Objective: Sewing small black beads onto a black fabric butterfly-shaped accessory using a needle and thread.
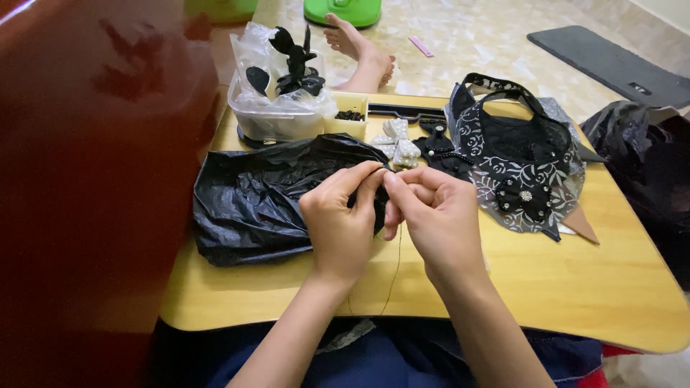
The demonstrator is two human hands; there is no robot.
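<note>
My left hand [341, 223] and my right hand [438, 215] meet over the middle of a small wooden table [589, 287]. Both pinch a small dark piece [382, 192] between their fingertips; most of it is hidden by the fingers. A thin dark thread [395, 269] hangs down from the hands toward my lap. Just left of my left hand lies a crumpled black plastic bag [248, 201].
A clear plastic tub [277, 118] with black trims stands at the back left, beside a small box of black beads [350, 116]. Silver and black bows [399, 144] and a black-and-white patterned fabric piece [514, 154] lie right. A bare foot [359, 50] rests beyond the table.
</note>
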